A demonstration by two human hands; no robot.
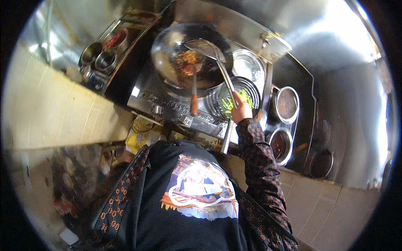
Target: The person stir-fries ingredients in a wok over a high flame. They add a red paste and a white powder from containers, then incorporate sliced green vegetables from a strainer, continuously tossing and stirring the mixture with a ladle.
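My right hand (242,109) is closed around the long metal handle of a skimmer (208,50). The skimmer's wide perforated head is tilted over the right part of a dark wok (165,52). Reddish-brown food (187,62) sits in the wok. A utensil with a wooden handle (194,104) leans out over the wok's near rim, its head hidden in the food. Beneath my right hand is a round black strainer (215,102) holding green vegetable strips (247,98); a metal handle (228,137) sticks out toward me. My left hand is not visible.
A pale metal bowl (248,66) stands right of the wok. Farther right are two metal pots with brownish contents (287,104) (280,146). Several small containers (104,60) stand at the back left. Control knobs (156,109) line the stove's front.
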